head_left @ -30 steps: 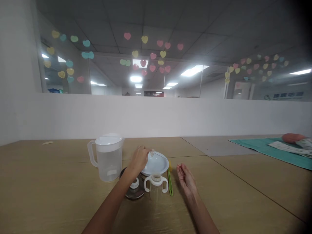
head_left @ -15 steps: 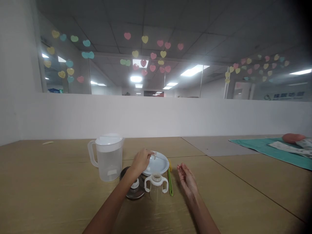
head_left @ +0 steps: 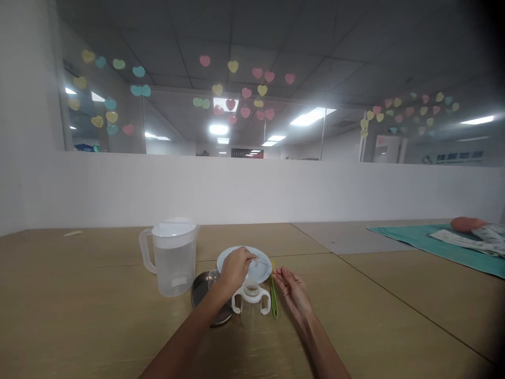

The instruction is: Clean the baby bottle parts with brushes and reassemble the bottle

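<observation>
My left hand reaches over the near side of a pale blue bowl and pinches a small clear piece, which looks like a bottle nipple. From it a thin pale line, like a slim stick, runs right towards my right hand. The right fingertips are pressed together at the bowl's right edge; what they hold is too small to make out. Just below, a clear baby bottle with two white handles stands upright, uncapped. Beside it lies a green-handled brush with a yellow head.
A lidded clear plastic pitcher stands left on the wooden table. Partly behind my left forearm is a round steel dish with a clear cap in it. A teal cloth with a reddish object lies far right.
My right hand has moved left to the bowl's edge and its fingers have come together. My left hand has shifted slightly right with the clear piece.
</observation>
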{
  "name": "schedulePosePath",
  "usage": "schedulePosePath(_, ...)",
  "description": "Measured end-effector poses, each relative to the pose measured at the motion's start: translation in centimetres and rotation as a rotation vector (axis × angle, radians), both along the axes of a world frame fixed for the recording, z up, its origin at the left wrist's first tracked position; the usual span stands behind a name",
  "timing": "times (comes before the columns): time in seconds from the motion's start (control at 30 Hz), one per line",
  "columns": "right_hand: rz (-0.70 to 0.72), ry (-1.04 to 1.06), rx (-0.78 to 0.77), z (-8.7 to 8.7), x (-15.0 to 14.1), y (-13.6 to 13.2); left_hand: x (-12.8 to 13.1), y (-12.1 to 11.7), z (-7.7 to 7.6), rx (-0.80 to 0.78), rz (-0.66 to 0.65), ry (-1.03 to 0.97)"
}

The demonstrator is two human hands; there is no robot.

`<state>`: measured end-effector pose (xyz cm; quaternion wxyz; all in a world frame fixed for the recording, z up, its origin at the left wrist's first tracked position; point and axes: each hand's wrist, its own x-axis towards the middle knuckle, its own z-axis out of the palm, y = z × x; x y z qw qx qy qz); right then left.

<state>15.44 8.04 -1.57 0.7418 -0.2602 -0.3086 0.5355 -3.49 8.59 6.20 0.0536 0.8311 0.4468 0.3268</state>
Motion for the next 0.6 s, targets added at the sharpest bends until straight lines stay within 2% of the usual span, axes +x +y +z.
schedulePosePath(0.27, 0.088, -0.052, -0.002, 0.5, -0.8, -0.3, 0.8, -0.7, 0.3, 0.024, 0.023, 0.038)
schedulePosePath(0.6, 0.091, -0.095, 0.022, 0.3, -1.7, -0.6, 2.1, -2.0, 0.1, 0.062, -0.110, 0.088)
